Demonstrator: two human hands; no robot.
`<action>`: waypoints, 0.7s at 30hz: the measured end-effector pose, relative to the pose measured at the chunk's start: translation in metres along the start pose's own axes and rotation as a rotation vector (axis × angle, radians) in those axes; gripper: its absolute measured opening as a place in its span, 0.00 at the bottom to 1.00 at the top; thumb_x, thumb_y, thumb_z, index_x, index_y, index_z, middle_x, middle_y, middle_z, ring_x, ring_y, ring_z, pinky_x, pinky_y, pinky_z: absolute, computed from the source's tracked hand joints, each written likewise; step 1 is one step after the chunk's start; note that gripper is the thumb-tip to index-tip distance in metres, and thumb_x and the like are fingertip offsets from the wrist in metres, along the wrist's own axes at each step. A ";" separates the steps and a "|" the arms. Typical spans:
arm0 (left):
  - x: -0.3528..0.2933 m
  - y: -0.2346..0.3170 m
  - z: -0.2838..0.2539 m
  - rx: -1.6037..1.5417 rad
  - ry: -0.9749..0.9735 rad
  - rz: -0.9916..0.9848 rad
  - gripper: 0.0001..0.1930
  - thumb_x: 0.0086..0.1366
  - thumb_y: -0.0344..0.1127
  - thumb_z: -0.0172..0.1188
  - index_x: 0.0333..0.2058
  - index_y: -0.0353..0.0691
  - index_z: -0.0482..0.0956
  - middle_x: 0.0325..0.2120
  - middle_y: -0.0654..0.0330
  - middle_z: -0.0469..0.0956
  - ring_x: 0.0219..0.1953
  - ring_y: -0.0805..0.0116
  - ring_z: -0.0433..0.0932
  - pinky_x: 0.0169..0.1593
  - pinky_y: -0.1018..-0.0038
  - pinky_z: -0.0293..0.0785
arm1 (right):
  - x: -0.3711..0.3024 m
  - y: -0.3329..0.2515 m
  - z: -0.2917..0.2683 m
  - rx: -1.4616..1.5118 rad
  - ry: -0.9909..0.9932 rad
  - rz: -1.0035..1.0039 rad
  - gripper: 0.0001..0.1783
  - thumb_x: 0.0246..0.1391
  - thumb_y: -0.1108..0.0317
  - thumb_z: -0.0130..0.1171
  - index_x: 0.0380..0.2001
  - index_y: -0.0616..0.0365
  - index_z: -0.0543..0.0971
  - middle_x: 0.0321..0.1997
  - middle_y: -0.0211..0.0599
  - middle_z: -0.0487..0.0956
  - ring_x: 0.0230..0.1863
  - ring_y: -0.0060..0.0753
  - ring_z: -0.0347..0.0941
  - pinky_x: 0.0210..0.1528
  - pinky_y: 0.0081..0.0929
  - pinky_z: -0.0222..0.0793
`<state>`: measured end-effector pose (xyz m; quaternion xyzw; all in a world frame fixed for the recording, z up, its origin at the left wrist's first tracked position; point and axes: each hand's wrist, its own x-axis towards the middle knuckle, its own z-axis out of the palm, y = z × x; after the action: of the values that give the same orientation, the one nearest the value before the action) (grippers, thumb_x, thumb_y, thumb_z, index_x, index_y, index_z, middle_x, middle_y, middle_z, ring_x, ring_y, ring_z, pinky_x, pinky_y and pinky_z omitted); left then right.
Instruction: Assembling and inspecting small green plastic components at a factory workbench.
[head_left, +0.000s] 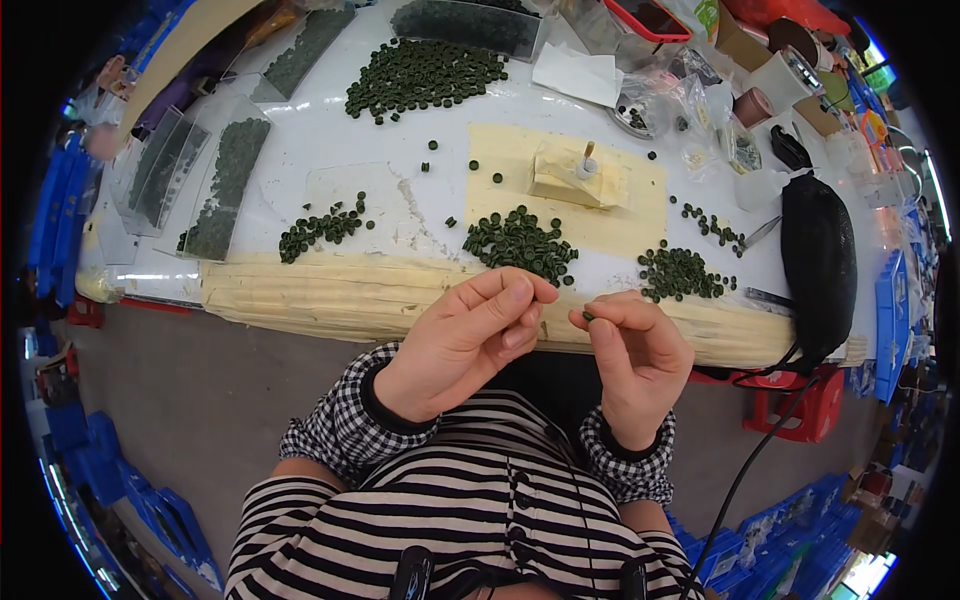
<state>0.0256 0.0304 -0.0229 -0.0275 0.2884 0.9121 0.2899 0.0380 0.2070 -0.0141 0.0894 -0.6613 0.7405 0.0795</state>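
Note:
At the table's near edge my right hand pinches a small dark green round piece between thumb and fingertips. Close to its left, my left hand is closed, thumb against the index finger; whatever is in that pinch is too small or hidden to make out. The two hands are apart by a narrow gap. Just beyond them lies a heap of dark green round pieces. A second heap sits to the right, and a smaller one to the left.
A tape-wrapped block with an upright peg stands beyond the middle heap. Farther back is a large green pile beside clear trays. At right are a black bag, tweezers and plastic bags. Yellow padding covers the front edge.

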 end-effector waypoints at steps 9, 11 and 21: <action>-0.002 0.004 0.007 0.073 0.049 0.002 0.12 0.71 0.35 0.48 0.46 0.36 0.74 0.35 0.61 0.79 0.25 0.84 0.65 0.29 0.88 0.64 | 0.005 0.003 0.001 -0.119 -0.007 -0.119 0.07 0.49 0.81 0.60 0.34 0.65 0.79 0.33 0.36 0.77 0.37 0.26 0.71 0.42 0.20 0.64; -0.002 0.003 0.007 0.087 0.056 0.015 0.11 0.71 0.34 0.47 0.46 0.36 0.73 0.35 0.60 0.79 0.24 0.84 0.64 0.29 0.87 0.63 | 0.004 0.004 0.003 -0.126 0.019 -0.114 0.07 0.48 0.81 0.61 0.33 0.64 0.80 0.33 0.36 0.76 0.37 0.26 0.70 0.42 0.20 0.64; -0.002 -0.002 0.002 0.165 0.044 0.098 0.11 0.71 0.36 0.47 0.44 0.36 0.74 0.33 0.62 0.78 0.25 0.82 0.63 0.31 0.85 0.62 | 0.002 0.005 0.007 -0.119 -0.004 -0.092 0.07 0.49 0.81 0.60 0.34 0.64 0.79 0.35 0.35 0.74 0.38 0.25 0.69 0.43 0.19 0.63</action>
<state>0.0281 0.0316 -0.0219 -0.0096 0.3701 0.8974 0.2400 0.0348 0.1992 -0.0171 0.1162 -0.6996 0.6952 0.1172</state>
